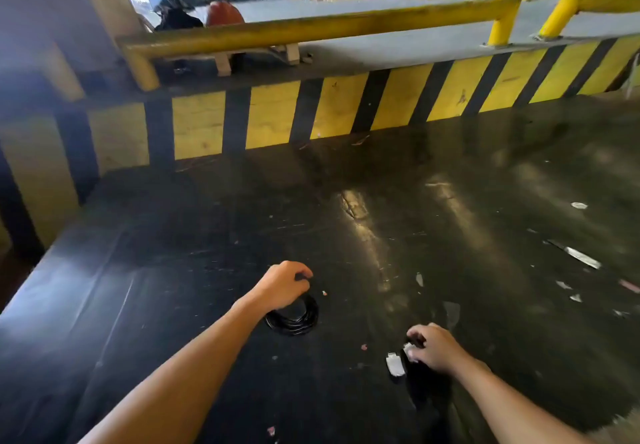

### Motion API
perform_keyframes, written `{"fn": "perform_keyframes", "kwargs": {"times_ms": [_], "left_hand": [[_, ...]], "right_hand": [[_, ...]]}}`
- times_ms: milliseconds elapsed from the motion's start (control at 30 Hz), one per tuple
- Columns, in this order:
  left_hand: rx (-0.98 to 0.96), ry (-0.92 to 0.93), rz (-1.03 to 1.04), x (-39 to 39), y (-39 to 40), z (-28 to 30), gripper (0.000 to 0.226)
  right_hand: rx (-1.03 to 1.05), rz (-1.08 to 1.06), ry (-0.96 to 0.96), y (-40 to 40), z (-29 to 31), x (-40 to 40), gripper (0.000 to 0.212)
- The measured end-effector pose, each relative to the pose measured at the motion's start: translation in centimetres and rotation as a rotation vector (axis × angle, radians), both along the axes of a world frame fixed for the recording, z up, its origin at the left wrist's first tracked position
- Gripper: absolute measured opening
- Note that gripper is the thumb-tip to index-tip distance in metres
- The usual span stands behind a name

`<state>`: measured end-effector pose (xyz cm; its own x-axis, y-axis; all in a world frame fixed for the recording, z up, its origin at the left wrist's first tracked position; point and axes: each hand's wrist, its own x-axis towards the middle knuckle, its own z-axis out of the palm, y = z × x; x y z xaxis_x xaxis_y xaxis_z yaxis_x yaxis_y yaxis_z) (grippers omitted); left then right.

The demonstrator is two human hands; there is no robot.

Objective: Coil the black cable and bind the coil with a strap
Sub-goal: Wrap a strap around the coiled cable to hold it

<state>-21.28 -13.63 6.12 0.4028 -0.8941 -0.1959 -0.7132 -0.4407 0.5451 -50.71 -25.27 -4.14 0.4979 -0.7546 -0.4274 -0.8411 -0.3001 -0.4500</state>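
Observation:
A coiled black cable (298, 322) lies on the dark glossy table top (450, 235), near the front middle. My left hand (282, 286) rests over the far side of the coil, fingers curled down onto its top loop. To the right, my right hand (433, 345) is closed around a small white piece (409, 351), possibly the strap. Beside it lies a white and black strip (396, 364) on the table. The part of the coil under my left palm is hidden.
A yellow and black striped board (346, 107) walls the table's far edge, with a yellow rail (311, 27) above it. White scraps (581, 256) and bits of debris are scattered at the right. A person (176, 15) sits beyond the rail at the back left.

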Motion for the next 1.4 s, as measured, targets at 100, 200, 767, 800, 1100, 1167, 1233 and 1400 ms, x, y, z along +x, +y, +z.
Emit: {"fn": "perform_keyframes", "kwargs": {"times_ms": [100, 200, 767, 800, 1100, 1167, 1233, 1400], "left_hand": [[0.047, 0.013, -0.052, -0.7, -0.8, 0.2, 0.029], [0.047, 0.012, -0.095, -1.6, -2.2, 0.4, 0.028], [-0.130, -0.018, -0.190, -3.2, -8.3, 7.1, 0.019], [-0.186, 0.008, -0.191, -3.5, -9.0, 8.7, 0.018], [-0.477, 0.243, -0.177, -4.8, -11.8, 21.4, 0.021], [-0.517, 0.229, -0.186, -4.7, -12.1, 23.4, 0.022], [-0.555, 0.226, -0.196, -4.5, -12.2, 25.4, 0.022], [-0.571, 0.243, -0.206, -3.7, -12.3, 29.6, 0.032]], "right_hand": [[-0.009, 0.000, -0.002, 0.3, -0.1, -0.1, 0.037], [-0.023, 0.035, 0.003, 0.2, -0.4, 0.0, 0.032], [0.155, -0.194, -0.920, -9.7, 14.0, 7.1, 0.013], [0.130, -0.148, -0.974, -10.0, 16.2, 7.7, 0.013], [-0.026, 0.114, -1.235, -11.3, 29.7, 10.3, 0.004], [-0.059, 0.160, -1.237, -11.5, 31.6, 10.5, 0.004], [-0.061, 0.246, -1.241, -11.9, 33.4, 10.5, 0.010], [-0.236, 0.413, -1.134, -13.1, 37.1, 11.1, 0.019]]}}
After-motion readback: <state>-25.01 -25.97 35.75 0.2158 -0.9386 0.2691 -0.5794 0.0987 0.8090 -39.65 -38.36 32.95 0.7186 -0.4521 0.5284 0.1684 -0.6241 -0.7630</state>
